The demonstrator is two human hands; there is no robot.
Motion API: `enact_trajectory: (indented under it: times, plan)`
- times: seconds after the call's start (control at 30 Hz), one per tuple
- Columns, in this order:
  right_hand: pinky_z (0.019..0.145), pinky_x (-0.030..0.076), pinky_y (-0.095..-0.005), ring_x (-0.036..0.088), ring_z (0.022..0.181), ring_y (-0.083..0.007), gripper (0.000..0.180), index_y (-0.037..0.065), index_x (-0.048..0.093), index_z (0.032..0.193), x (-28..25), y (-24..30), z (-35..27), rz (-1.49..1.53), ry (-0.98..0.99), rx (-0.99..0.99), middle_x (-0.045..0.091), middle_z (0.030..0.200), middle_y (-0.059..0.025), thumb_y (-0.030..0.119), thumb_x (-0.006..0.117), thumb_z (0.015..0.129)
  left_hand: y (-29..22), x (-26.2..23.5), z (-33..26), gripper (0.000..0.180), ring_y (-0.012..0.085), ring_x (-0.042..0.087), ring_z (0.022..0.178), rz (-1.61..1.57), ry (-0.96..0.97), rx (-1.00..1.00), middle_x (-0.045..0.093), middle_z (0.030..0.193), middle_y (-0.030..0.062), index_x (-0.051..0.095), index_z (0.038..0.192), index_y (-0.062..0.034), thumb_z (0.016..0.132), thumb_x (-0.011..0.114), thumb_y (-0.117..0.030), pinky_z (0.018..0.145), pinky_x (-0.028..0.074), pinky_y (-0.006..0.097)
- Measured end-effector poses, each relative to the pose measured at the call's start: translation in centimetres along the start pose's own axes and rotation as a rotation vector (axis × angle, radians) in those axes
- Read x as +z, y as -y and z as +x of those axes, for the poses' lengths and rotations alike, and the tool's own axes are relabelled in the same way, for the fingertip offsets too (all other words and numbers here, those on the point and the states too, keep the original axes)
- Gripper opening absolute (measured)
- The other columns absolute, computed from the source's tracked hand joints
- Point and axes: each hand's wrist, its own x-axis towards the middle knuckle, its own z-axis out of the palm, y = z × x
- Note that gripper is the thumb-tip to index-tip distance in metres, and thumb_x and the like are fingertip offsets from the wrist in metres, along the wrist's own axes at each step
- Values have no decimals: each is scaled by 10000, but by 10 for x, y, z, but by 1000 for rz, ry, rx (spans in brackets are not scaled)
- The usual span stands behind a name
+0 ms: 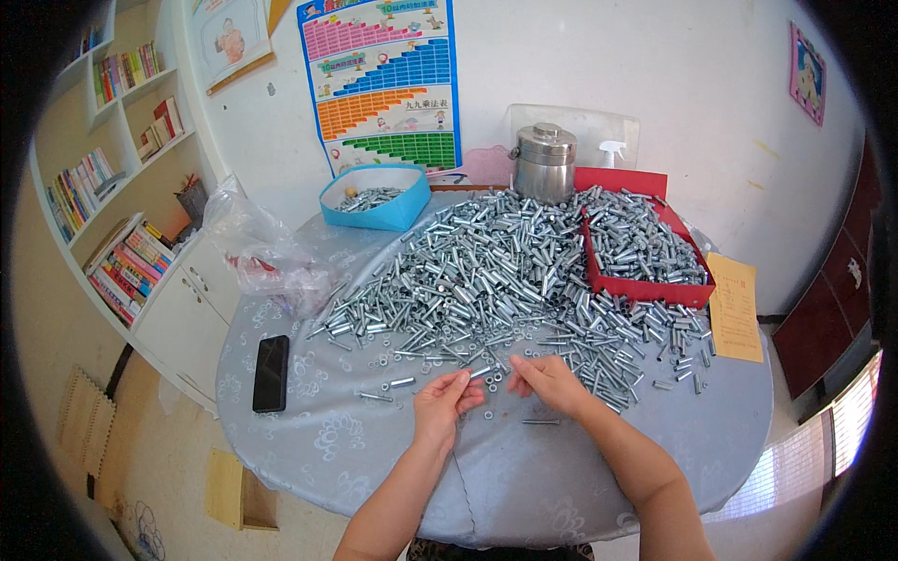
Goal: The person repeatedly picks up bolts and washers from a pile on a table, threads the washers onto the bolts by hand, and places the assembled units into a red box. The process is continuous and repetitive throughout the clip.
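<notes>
My left hand (445,400) pinches a short silver bolt (479,372) between thumb and fingers at the near edge of the heap. My right hand (552,381) is beside it, fingertips closed on a small metal part that I cannot make out, close to the bolt's tip. Both hands hover over a round table covered in a grey patterned cloth (374,449). A large heap of silver bolts and sleeves (486,280) spreads across the table beyond my hands. Loose washers and a single bolt (541,422) lie by my wrists.
A red tray (645,290) full of bolts sits at the right, a blue box (379,210) with a few parts at the back left. A black phone (271,372), a crumpled plastic bag (267,252), a steel canister (544,161) and a yellow paper (734,309) rest around the heap.
</notes>
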Motion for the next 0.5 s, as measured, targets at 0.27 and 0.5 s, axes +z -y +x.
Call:
enact_trajectory:
  times: [0.27, 0.5]
  plan:
    - [558, 414, -217, 482, 598, -82, 379, 18, 631, 909, -1, 0, 0, 19, 12, -45, 559, 707, -15, 336, 425, 909, -1, 1, -1, 168, 158, 605, 665, -8, 7, 24, 617, 877, 164, 568, 961, 35, 846, 545, -85, 601, 531, 246]
    - [578, 424, -209, 490, 631, -71, 316, 48, 610, 1020, -2, -2, 2, -8, 3, -40, 570, 753, -7, 278, 419, 919, 0, 3, -1, 165, 176, 611, 676, 37, 17, 49, 618, 859, 159, 567, 956, 42, 836, 554, -70, 618, 534, 258]
